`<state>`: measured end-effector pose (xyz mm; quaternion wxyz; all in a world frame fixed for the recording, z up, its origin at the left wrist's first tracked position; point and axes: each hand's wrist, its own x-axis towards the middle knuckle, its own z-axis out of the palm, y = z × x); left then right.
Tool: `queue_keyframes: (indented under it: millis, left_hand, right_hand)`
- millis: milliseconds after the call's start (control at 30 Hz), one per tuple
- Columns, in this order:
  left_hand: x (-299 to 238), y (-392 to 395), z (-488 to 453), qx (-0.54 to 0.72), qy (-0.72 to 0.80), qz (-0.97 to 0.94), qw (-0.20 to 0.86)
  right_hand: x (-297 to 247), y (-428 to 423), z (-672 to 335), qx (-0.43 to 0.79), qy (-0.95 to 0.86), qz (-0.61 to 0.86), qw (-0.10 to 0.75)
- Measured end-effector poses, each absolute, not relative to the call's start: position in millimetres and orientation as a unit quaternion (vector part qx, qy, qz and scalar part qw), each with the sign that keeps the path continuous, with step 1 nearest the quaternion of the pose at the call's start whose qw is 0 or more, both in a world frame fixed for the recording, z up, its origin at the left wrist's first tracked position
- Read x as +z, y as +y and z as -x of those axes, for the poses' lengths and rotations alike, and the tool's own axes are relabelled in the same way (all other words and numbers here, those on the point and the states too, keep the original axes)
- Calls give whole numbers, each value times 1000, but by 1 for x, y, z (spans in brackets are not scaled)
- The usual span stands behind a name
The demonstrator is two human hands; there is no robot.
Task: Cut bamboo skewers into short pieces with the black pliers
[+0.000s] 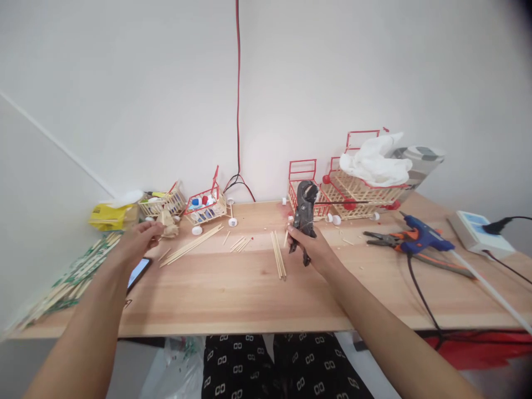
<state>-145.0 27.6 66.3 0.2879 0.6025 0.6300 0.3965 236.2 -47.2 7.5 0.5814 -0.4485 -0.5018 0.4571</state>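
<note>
Cutter (306, 213) clamped in my right hand (316, 248), its cutting end beyond the fingers; thin wooden sticks (278, 256) lie just left of that hand. Well apart, my left hand (142, 241) is beside a crumpled tan piece (169, 226); on my feed I cannot tell whether it grips this.

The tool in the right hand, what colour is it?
The tool is dark grey, nearly black, as the head view shows.

bench (233, 299): smooth matt wood
loose sticks (278, 256): bare pale wood
cutter (305, 213): dark, metal-looking
glue gun (426, 235): smooth blue plastic
phone screen (138, 273): smooth, glossy
</note>
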Motion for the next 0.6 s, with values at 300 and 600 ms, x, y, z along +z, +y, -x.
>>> queue_keyframes:
  millis: [300,600]
  left_hand:
    - [65,-16,41,448,437,-460,630]
    - [34,-48,-53,387,362,-418,738]
  right_hand:
    - [17,-58,-228,501,-546,417,526]
    - [20,-60,-224,464,-539,439,548]
